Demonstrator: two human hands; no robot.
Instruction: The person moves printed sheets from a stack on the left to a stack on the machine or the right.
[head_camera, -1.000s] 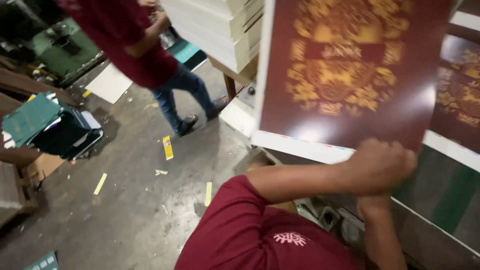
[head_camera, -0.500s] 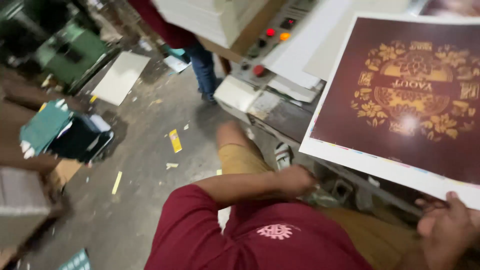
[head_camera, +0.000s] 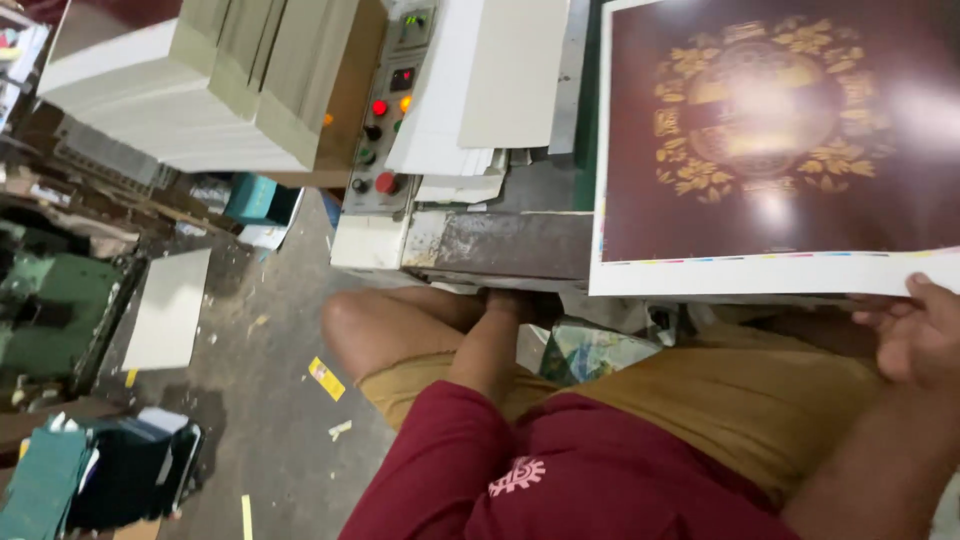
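While the left hand (head_camera: 520, 305) has slid underneath, grip hidden, the right hand (head_camera: 915, 340) now pinches the maroon sheet (head_camera: 770, 150).

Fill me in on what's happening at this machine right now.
A seated person holds a large printed sheet, dark maroon with a gold ornamental design and a white margin, flat over the machine. The right hand has a grip on the sheet's lower right edge. The left hand reaches under the machine's front edge, and what it touches is hidden. A control panel with coloured buttons sits to the left, beside stacks of pale board. Paper scraps litter the floor.
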